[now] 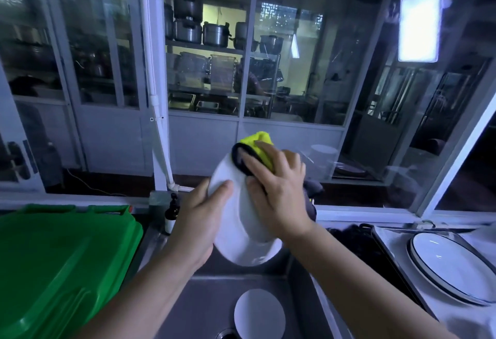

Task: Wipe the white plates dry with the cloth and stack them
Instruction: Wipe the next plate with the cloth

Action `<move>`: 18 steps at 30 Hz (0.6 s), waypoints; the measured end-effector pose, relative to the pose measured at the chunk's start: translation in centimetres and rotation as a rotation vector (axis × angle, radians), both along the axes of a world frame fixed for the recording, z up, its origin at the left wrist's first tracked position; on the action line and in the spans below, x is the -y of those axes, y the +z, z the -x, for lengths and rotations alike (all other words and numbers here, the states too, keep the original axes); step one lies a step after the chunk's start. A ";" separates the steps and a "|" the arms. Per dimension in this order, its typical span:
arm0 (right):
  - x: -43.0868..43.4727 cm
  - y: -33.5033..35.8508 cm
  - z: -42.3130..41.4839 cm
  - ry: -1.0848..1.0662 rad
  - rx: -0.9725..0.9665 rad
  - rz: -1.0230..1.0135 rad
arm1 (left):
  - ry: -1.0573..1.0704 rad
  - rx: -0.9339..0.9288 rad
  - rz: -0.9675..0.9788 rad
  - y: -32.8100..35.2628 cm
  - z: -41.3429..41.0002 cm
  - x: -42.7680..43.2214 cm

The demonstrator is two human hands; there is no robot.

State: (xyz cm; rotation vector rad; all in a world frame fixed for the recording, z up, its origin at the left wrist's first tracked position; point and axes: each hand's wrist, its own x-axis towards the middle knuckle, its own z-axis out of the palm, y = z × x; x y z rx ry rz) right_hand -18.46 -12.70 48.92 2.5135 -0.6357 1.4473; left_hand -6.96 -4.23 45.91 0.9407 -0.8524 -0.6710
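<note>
Nearest, a second white plate [259, 314] lies flat in the sink [204, 301], below both hands. Above it, the left hand [200, 220] clamps the lower left rim of the held plate [236, 220], tilted with its long axis running up and away. The right hand [279, 185] presses the yellow cloth [259, 141] flat onto its upper face; the stacked plates [451, 266] wait to the right, nearer that hand.

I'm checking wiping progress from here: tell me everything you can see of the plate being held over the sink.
The white plate is plain, glossy and round, ceramic by its look, tilted steeply on edge above the steel sink. The left hand grips its left rim, thumb on the face. The right hand presses the yellow cloth against its upper part. Wetness cannot be judged.
</note>
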 end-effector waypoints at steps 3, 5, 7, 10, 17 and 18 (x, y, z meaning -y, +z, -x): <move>-0.9 -0.2 -1.4 0.027 -0.063 0.106 | -0.028 0.005 -0.014 -0.2 -0.7 0.2; -0.7 -0.1 -1.8 0.012 -0.058 0.080 | -0.051 -0.011 -0.034 -0.5 -1.2 0.3; -0.3 -0.3 -2.0 -0.036 -0.021 0.022 | -0.069 -0.014 -0.059 -0.8 -1.6 0.3; 0.7 -1.1 -1.9 -0.142 0.057 -0.066 | -0.083 0.034 -0.101 -1.3 -1.8 0.5; 3.1 -4.9 2.6 -0.265 0.241 -0.365 | -0.151 0.092 -0.144 -3.2 -0.2 1.0; 3.4 -5.5 3.6 -0.281 0.272 -0.439 | -0.139 0.094 -0.147 -3.2 0.2 1.3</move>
